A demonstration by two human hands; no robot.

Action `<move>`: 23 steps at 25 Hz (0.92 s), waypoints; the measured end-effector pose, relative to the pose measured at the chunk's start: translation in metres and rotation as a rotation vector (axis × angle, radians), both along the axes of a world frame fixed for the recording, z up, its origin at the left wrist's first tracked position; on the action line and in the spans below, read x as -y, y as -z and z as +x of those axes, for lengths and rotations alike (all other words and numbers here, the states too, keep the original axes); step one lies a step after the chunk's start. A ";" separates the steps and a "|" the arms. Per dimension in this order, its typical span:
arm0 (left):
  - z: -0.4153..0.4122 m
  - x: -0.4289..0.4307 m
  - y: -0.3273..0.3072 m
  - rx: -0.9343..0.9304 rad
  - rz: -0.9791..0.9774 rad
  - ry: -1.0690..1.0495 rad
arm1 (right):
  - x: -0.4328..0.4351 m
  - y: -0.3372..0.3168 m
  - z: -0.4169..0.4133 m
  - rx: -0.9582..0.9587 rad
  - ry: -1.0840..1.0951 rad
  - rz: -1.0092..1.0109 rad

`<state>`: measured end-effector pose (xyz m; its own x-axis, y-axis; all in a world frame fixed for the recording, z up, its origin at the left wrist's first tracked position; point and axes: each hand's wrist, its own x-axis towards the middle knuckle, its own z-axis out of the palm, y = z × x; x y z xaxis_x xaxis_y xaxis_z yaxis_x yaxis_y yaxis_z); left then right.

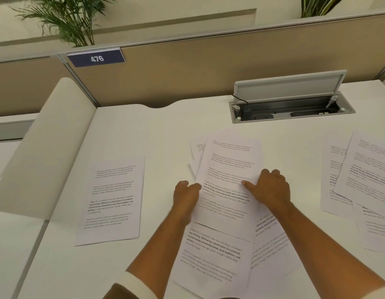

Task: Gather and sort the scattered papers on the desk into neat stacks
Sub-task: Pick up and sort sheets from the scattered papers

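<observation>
A printed white sheet point(228, 169) lies tilted on top of a loose pile in the middle of the white desk point(157, 134). My left hand point(186, 196) grips its left edge, thumb on top. My right hand point(271, 186) holds the right edge, thumb pressed on the text. More printed sheets point(211, 257) fan out under it toward me. A squared stack point(114, 199) rests to the left. Several overlapping sheets point(359, 175) lie scattered at the right.
An open cable tray point(293, 108) with a raised lid is set into the desk at the back right. A beige partition point(187, 72) with a "476" sign point(96, 58) closes the far side. A white curved divider point(40, 152) stands at the left.
</observation>
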<state>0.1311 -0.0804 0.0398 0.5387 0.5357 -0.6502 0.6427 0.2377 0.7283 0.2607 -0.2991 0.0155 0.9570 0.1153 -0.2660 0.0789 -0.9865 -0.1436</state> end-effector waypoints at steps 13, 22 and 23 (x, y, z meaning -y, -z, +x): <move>0.034 0.017 -0.001 -0.063 0.052 0.038 | 0.023 -0.013 0.038 -0.247 -0.047 0.080; 0.028 0.010 0.002 -0.036 0.213 0.079 | 0.034 -0.034 0.048 -0.609 -0.056 0.707; 0.027 0.004 0.000 -0.046 0.195 0.069 | 0.033 -0.036 0.047 -0.574 -0.085 0.713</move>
